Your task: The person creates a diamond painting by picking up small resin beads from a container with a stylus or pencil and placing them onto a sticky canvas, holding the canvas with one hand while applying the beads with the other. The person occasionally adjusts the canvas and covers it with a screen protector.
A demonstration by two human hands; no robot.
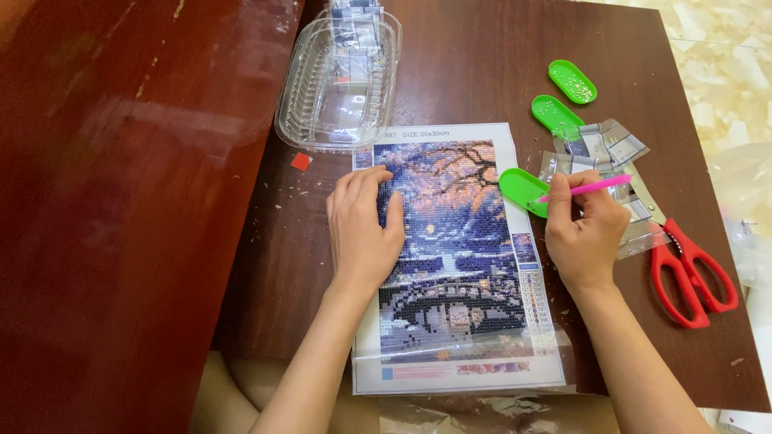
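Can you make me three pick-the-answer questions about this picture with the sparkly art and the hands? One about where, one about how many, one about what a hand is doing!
1. Where are the red scissors?
A. right of the canvas
B. in the clear container
C. under the left hand

2. How many green trays?
A. one
B. three
C. five

3. What is the right hand doing?
A. lying empty
B. holding a pink pen
C. cutting

Answers: A, they lie beyond the canvas; B, three; B, pink pen gripped.

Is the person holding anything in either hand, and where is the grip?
The right hand holds a slim pink pen tool near its lower end. The left hand holds nothing; it lies flat on the bead-picture canvas.
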